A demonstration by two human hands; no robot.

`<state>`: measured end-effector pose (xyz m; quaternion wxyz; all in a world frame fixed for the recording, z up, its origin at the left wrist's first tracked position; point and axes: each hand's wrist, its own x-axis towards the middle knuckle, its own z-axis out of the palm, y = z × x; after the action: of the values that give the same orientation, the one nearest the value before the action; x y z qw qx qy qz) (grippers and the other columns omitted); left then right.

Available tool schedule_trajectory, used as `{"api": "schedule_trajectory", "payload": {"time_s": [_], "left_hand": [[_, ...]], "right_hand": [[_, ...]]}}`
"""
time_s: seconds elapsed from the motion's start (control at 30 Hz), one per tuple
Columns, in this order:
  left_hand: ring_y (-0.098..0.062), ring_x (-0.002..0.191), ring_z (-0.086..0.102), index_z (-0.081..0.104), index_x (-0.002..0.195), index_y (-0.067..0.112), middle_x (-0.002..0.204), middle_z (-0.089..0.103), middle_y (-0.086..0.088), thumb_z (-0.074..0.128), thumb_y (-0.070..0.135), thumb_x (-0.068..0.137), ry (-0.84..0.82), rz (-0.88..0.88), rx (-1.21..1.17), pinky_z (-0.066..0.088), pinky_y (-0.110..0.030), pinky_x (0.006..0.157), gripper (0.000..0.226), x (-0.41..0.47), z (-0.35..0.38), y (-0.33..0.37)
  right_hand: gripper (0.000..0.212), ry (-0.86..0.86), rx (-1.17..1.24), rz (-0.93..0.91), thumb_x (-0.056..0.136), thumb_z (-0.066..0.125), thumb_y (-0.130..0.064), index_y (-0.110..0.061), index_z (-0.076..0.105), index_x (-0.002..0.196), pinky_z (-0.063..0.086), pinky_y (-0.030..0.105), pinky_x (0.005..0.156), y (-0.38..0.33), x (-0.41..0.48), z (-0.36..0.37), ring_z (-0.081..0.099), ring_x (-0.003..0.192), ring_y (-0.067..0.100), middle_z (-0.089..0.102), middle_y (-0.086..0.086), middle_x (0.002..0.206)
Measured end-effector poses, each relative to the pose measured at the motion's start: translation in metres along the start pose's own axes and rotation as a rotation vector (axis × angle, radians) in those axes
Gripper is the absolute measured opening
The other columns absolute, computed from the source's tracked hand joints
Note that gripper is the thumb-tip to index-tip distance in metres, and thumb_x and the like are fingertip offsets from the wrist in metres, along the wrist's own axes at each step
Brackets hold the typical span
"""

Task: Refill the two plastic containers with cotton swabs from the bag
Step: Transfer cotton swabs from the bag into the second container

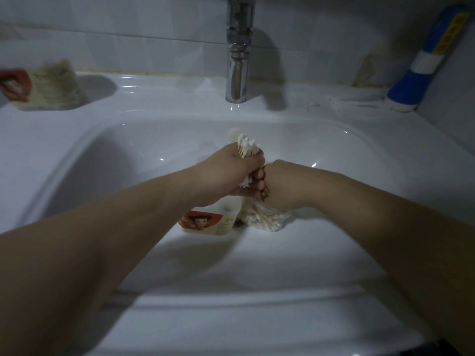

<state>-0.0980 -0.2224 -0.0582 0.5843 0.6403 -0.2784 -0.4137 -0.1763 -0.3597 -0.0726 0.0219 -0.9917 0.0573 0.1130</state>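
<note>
- Our forearms are reaching in from the near edge and meeting over the basin.
- We are curling the left hand round a bundle of cotton swabs, with the white tips sticking up past the fist.
- We are pressing the right hand against the left, on top of the bag. Its fingers are hidden, so we cannot tell whether it is gripping.
- We are seeing the bag lying in the sink, touching a labelled container that is partly under the left wrist.
- We are seeing the second container, blurred and apparently full, sitting well apart on the left ledge.
- We are facing the faucet, with a blue bottle leaning at back right.
- We are judging that a loosening fist would be scattering swabs into the basin, and that pushing the bundle in could be rolling the unsteadied container away.
</note>
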Motion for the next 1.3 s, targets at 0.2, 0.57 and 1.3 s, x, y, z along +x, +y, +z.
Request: {"api": "schedule_trajectory", "payload": {"time_s": [0.2, 0.57, 1.3], "left_hand": [[-0.02, 0.067, 0.063, 0.056, 0.088, 0.01, 0.07, 0.06, -0.006, 0.051, 0.009, 0.104, -0.006, 0.011, 0.037, 0.064, -0.04, 0.08, 0.018, -0.001, -0.001, 0.0], [-0.022, 0.085, 0.071, 0.062, 0.088, 0.009, 0.087, 0.068, -0.012, 0.055, 0.008, 0.102, 0.13, 0.05, 0.114, 0.063, -0.032, 0.079, 0.016, 0.007, -0.005, -0.002], [-0.018, 0.104, 0.068, 0.066, 0.11, 0.017, 0.105, 0.071, -0.004, 0.05, 0.013, 0.106, -0.083, 0.166, 0.048, 0.061, -0.038, 0.09, 0.016, 0.004, -0.001, -0.003]], "right_hand": [[0.033, 0.009, 0.008, 0.015, 0.095, 0.055, -0.028, -0.029, 0.04, 0.066, 0.03, 0.022, 0.053, -0.004, -0.002, 0.001, 0.04, 0.058, 0.004, 0.045, -0.01, 0.068], [0.005, 0.193, 0.031, 0.046, 0.08, 0.068, -0.013, -0.014, 0.073, 0.081, 0.041, 0.027, 0.06, -0.001, -0.008, -0.028, 0.057, 0.068, 0.022, 0.061, 0.001, 0.068], [0.014, 0.343, 1.025, 0.051, 0.083, 0.076, 0.006, -0.006, 0.073, 0.09, 0.061, 0.025, 0.065, 0.022, -0.021, -0.047, 0.075, 0.066, 0.021, 0.074, 0.016, 0.073]]}}
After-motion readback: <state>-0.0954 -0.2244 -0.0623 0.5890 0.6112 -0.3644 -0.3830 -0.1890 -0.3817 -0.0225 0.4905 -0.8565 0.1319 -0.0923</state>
